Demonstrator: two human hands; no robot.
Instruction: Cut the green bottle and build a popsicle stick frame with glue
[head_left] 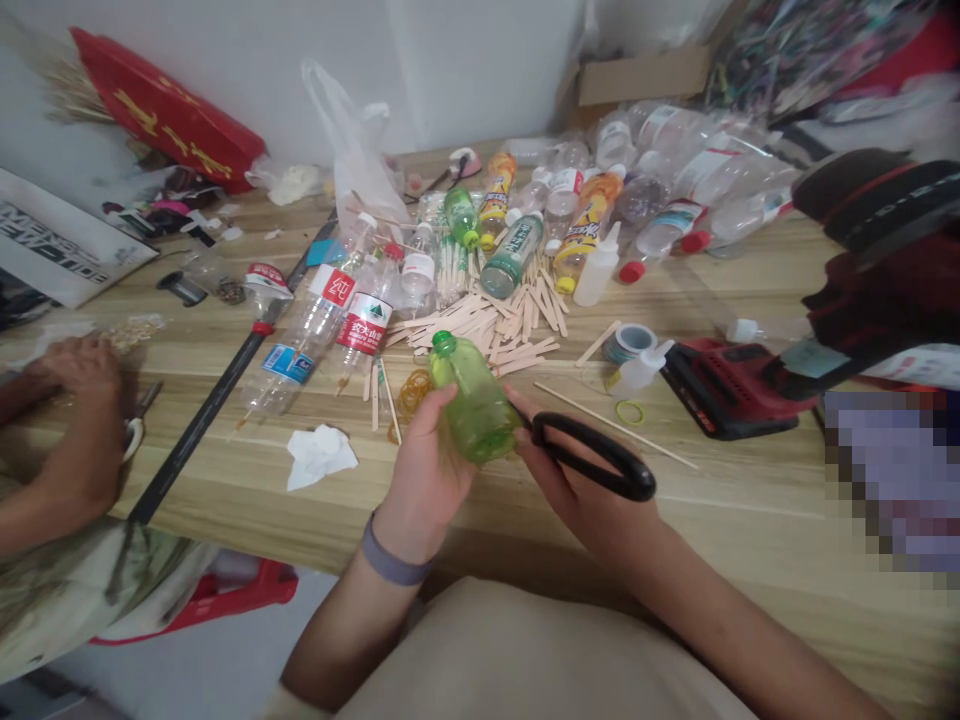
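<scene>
In the head view, my left hand (431, 455) is wrapped round a green plastic bottle (480, 400), which leans with its capped neck up and to the left. My right hand (559, 465) is closed on a pair of scissors with black handles (596, 455). Their blades point toward the bottle's lower right side and are mostly hidden. The fingers of my right hand are beside the bottle's base; I cannot tell whether the blades touch the plastic. Just beyond the bottle lie scattered wooden craft sticks (487, 325) and rubber bands (414, 392).
Plastic bottles (360, 325) crowd the table's back and left middle. A cordless drill (840, 290) stands at right, near a tape roll (630, 343) and glue bottle (637, 372). A black bar (202, 430) lies at left, by another person's hands (82, 365). Crumpled tissue (321, 455) lies near my left hand.
</scene>
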